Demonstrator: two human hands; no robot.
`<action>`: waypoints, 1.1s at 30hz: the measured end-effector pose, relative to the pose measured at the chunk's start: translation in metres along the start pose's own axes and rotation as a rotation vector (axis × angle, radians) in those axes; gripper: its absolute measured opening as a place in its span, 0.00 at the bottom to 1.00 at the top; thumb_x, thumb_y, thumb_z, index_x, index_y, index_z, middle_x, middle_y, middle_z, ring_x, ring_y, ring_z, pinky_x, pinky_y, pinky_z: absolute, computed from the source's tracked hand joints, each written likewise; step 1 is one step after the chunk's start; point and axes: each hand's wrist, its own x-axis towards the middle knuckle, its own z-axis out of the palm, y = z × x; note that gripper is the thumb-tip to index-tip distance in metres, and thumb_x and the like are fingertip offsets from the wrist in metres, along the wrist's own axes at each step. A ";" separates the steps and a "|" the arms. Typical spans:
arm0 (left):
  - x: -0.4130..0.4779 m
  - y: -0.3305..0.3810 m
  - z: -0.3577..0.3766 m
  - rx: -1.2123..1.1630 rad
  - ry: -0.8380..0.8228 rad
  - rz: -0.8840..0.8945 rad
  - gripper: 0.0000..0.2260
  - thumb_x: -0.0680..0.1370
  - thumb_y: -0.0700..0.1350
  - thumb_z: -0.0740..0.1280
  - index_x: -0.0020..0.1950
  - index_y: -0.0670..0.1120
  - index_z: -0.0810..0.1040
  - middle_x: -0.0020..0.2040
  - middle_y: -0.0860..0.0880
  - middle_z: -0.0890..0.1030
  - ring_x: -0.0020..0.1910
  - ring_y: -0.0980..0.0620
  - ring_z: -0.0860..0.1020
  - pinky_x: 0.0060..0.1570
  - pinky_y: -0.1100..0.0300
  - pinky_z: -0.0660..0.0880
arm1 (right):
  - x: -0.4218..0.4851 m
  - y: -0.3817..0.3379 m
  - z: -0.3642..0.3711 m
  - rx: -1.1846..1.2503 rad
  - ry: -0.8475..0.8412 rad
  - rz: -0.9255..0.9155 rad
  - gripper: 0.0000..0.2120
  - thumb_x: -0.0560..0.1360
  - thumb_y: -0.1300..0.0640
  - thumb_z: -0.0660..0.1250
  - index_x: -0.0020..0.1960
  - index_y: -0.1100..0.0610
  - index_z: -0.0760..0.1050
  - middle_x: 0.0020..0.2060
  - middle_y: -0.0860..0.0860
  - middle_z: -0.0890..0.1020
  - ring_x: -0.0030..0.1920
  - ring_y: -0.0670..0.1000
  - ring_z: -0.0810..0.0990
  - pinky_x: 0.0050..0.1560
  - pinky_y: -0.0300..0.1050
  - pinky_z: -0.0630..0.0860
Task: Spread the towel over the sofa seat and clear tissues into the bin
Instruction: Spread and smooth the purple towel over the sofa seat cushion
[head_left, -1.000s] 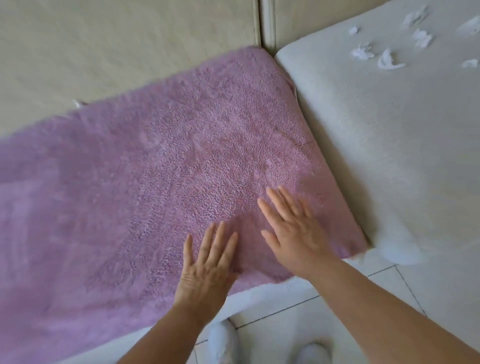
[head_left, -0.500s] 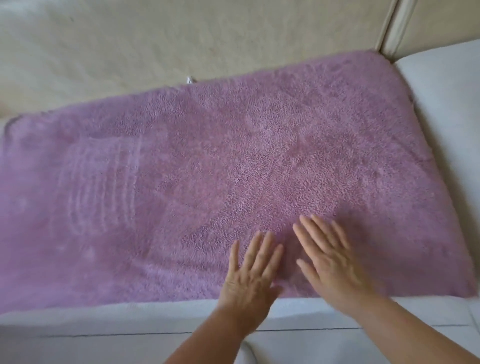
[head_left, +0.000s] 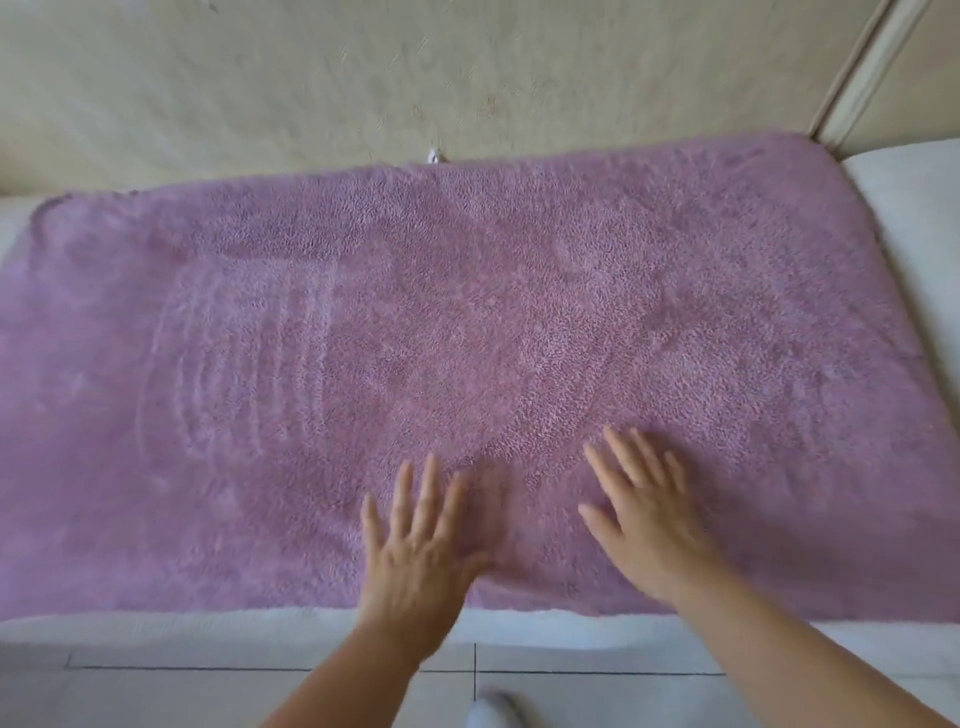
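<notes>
Head view: a purple towel is shown laid flat across the white sofa seat, its far edge set against the beige backrest. The left hand and right hand are pressed palm-down, fingers spread and gripping nothing, on the towel's near edge, slightly blurred. A tiled floor is seen below the towel.
</notes>
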 end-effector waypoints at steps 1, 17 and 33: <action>0.010 -0.008 -0.001 -0.049 -0.033 -0.185 0.36 0.74 0.68 0.48 0.76 0.52 0.39 0.77 0.46 0.39 0.76 0.41 0.43 0.70 0.37 0.48 | 0.009 0.005 -0.003 0.032 -0.082 0.133 0.31 0.78 0.39 0.48 0.76 0.46 0.42 0.76 0.48 0.39 0.76 0.54 0.39 0.73 0.57 0.38; 0.044 0.140 -0.027 -0.009 -0.188 -0.090 0.33 0.77 0.66 0.44 0.68 0.52 0.26 0.70 0.50 0.26 0.74 0.44 0.33 0.70 0.40 0.39 | -0.045 0.102 -0.031 0.115 -0.043 0.097 0.30 0.77 0.43 0.54 0.76 0.49 0.51 0.77 0.50 0.48 0.76 0.51 0.42 0.73 0.54 0.39; 0.107 0.549 -0.065 -0.079 -0.191 0.244 0.32 0.78 0.64 0.49 0.76 0.54 0.37 0.77 0.50 0.35 0.75 0.47 0.37 0.72 0.43 0.42 | -0.198 0.455 -0.127 0.275 0.114 0.574 0.27 0.80 0.45 0.50 0.76 0.51 0.48 0.77 0.50 0.44 0.76 0.50 0.41 0.75 0.51 0.43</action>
